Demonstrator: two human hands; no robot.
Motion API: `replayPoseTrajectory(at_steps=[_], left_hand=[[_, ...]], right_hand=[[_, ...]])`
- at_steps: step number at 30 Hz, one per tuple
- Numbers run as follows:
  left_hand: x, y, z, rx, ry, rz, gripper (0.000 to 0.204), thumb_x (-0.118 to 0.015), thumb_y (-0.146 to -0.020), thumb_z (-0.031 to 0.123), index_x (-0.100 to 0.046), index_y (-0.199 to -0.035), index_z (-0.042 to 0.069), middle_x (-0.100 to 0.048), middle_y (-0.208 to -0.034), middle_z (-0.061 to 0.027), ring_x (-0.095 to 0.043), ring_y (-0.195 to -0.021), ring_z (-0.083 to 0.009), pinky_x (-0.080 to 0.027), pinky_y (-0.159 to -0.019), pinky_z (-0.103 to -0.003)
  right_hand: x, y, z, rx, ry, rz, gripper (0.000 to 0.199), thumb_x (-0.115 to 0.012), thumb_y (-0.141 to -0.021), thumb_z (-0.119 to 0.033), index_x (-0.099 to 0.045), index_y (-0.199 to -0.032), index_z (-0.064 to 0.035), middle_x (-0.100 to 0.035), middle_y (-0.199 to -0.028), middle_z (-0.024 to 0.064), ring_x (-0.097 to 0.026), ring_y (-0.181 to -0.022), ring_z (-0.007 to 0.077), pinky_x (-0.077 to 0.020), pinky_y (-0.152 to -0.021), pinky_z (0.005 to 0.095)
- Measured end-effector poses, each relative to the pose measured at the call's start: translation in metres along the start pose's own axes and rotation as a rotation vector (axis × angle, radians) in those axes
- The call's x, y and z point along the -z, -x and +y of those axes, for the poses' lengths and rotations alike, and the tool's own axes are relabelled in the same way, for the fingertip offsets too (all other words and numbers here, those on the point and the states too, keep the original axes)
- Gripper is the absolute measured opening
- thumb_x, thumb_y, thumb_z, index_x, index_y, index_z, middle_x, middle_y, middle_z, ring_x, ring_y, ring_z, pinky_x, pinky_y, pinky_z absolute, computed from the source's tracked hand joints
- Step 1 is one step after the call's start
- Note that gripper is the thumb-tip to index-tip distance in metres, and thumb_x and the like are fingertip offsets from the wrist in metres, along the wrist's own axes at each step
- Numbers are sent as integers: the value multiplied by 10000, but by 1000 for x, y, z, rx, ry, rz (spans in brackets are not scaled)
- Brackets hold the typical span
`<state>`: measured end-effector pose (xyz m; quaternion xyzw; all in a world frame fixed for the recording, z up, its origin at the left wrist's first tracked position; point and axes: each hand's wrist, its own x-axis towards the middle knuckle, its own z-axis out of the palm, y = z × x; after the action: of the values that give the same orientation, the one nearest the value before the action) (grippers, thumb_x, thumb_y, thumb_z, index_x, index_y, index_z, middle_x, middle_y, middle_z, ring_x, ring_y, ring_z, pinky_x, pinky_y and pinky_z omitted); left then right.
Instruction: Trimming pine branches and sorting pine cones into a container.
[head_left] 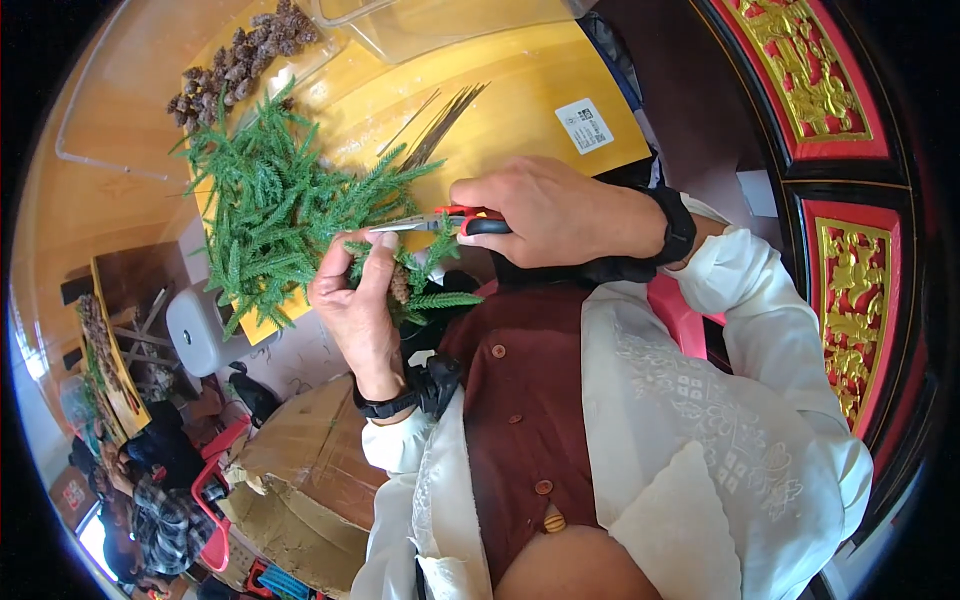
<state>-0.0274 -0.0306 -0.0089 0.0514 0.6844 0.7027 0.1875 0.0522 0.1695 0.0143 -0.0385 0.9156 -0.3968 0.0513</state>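
Note:
My left hand [358, 298] pinches an artificial pine sprig [440, 300], which hangs below the fingers with a small brown pine cone [400, 283] on it. In my right hand [560, 212] are scissors [408, 224] with red and black handles. Their silver blades reach across to my left fingertips, above the sprig; whether they close on anything is too small to tell. Just beyond my left hand, a heap of green pine sprigs [262, 205] spreads over the yellow board [540, 70].
Pine cones [240, 65] lie at the far left, and thin dark wires [447, 120] behind the sprigs. A clear plastic tray [450, 30] stands at the back. At lower left are a cardboard box [310, 440], a grey stool [198, 330] and other people [170, 520]. Carved red-and-gold panels [850, 310] line the right.

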Motion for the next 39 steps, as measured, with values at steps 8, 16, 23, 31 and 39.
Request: replayPoseTrajectory(at_steps=[8,16,23,31,39], left_hand=[[4,1,3,65,188,-94,106,-662,-769,2,-659,-875,-1,-621,-835,-18,-538,-742,-94,-398,-724,-214],[14,-1,-2,283,530,-359,181,-617,-773,49,-615,-939,-23,-638,-830,-67,-582,-734,-140,-452,-721,-258],[15,-4,-21,486,825,-478,199,-598,-774,81,-576,-952,-4,-617,-796,-95,-527,-657,-175,-395,-615,-288],[3,-7,-13,195,437,-288,137,-617,-845,59,-621,-973,9,-651,-900,-44,-575,-823,-115,-426,-784,-246],[-8,-5,-14,-10,42,-90,69,-618,-877,73,-642,-931,37,-642,-858,3,-506,-732,-41,-389,-654,-185]], right_hand=[[2,-6,25,304,73,123,283,-645,-788,-156,-542,-1027,-45,-552,-874,149,-560,-833,354,-439,-683,420],[6,-25,32,564,106,189,382,-659,-659,-80,-547,-1024,-68,-515,-883,92,-544,-850,303,-460,-708,386],[5,-31,39,633,160,204,378,-648,-623,-65,-570,-992,-82,-522,-865,75,-556,-809,292,-473,-645,376],[-1,-19,41,437,151,230,284,-652,-693,-121,-581,-965,-81,-571,-794,102,-581,-723,333,-454,-575,398],[-6,-9,23,-23,-140,71,262,-615,-843,-236,-578,-960,-5,-584,-746,176,-567,-714,370,-429,-638,419]])
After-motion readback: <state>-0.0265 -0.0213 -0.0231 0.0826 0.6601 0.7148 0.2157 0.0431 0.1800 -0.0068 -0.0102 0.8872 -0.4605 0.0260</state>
